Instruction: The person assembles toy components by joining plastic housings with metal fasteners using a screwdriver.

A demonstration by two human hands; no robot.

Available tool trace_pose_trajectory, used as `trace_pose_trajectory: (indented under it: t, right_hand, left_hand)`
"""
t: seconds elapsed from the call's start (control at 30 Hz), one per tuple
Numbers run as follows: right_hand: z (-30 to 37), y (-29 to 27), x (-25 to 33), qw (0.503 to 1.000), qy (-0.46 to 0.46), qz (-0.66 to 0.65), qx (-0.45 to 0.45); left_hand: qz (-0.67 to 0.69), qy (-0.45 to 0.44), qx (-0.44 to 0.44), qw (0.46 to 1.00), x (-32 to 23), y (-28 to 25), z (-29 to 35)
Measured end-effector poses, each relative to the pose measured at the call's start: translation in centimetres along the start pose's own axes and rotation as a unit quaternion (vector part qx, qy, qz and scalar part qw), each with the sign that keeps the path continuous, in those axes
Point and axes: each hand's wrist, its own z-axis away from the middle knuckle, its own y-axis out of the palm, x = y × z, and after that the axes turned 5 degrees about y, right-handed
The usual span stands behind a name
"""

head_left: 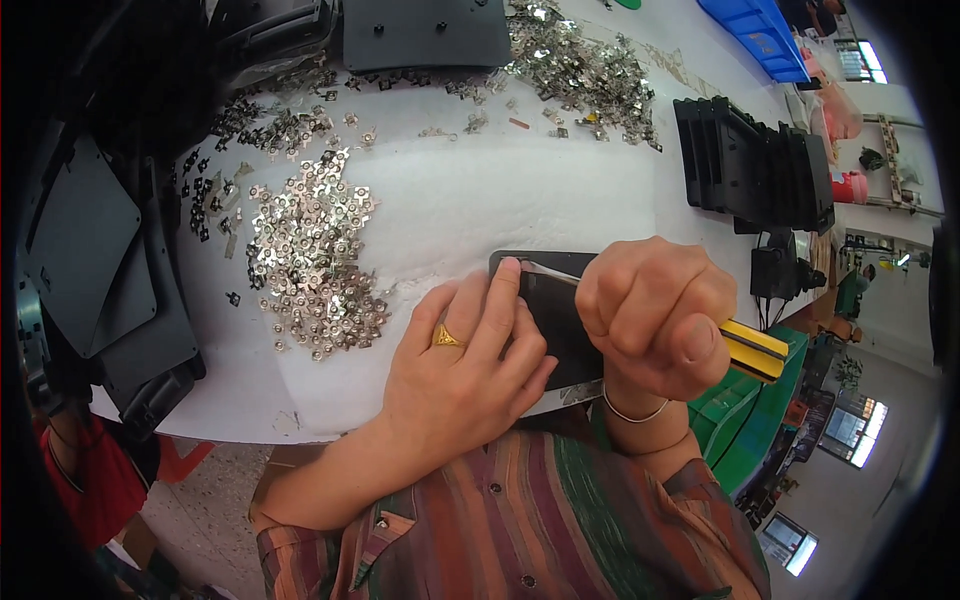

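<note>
A flat black panel (562,325) with rounded corners lies on the white work surface in front of me. My left hand (475,345), wearing a gold ring, holds the panel down, its index fingertip pressed at the far left corner. My right hand (655,310) is closed around a screwdriver with a yellow and black handle (752,350). Its thin metal shaft slants left over the panel, the tip close beside my left index fingertip. Whatever sits under that fingertip is hidden. Left of my hands is a pile of small silver metal clips (315,260).
More metal pieces (590,75) are heaped at the back. Black panels stand in a row (755,165) at right, and others (90,250) lean at left. A large black part (425,35) and a blue bin (757,38) are farther back. A green crate (745,400) stands beside the table.
</note>
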Motion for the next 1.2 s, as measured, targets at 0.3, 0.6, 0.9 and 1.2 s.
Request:
trace_pose_trajectory:
  t: [0.3, 0.6, 0.9, 1.2]
  right_hand:
    - [-0.5, 0.4, -0.4, 0.999, -0.001, 0.046, 0.022]
    - [0.2, 0.1, 0.8, 0.998, 0.063, 0.023, -0.007]
    - [0.0, 0.4, -0.8, 0.998, 0.015, 0.064, -0.011]
    - [0.4, -1.5, -0.9, 0.998, 0.045, -0.038, -0.008]
  left_hand:
    - [-0.003, -0.005, -0.005, 1.000, 0.2, 0.1, 0.1]
    - [0.014, -0.015, -0.001, 1.000, -0.1, 0.0, 0.1]
    - [0.003, -0.025, -0.005, 1.000, -0.1, 0.3, 0.0]
    - [-0.001, -0.009, 0.001, 1.000, -0.1, 0.3, 0.2]
